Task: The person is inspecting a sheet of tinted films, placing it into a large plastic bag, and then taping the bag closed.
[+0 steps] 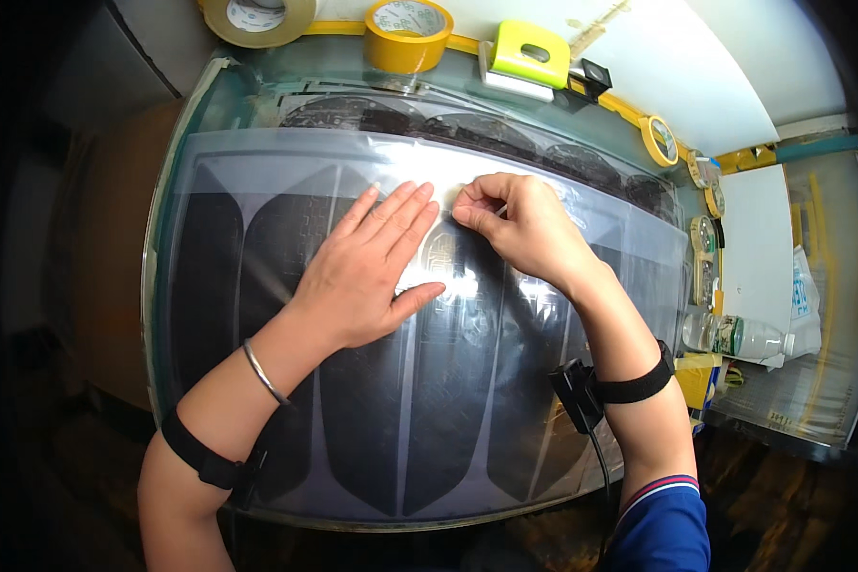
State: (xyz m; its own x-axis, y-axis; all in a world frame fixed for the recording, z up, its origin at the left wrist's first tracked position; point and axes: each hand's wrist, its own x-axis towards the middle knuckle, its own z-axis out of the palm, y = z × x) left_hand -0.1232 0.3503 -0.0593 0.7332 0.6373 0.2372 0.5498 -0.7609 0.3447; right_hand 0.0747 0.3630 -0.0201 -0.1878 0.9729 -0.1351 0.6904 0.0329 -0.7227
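A large clear film sheet with long dark panel shapes (pixel 448 410) covers most of the glass-topped table (pixel 176 162). My left hand (pixel 372 257) lies flat on the sheet near its upper middle, fingers stretched out. Just to its right, my right hand (pixel 520 224) is closed in a pinch over the sheet, thumb against the fingers. What sits between those fingertips, if anything, is too small to make out. Bright glare falls on the film around both hands. Beyond the sheet's far edge, more dark rounded shapes (pixel 353 112) show on the table.
Along the far ledge stand a wide tan tape roll (pixel 296 21), a yellow tape roll (pixel 408 36), a lime-green hole punch (pixel 531 55) and a smaller tape roll (pixel 658 140). At the right, a clear plastic bottle (pixel 758 340) lies on its side beside a white plastic bag (pixel 806 305).
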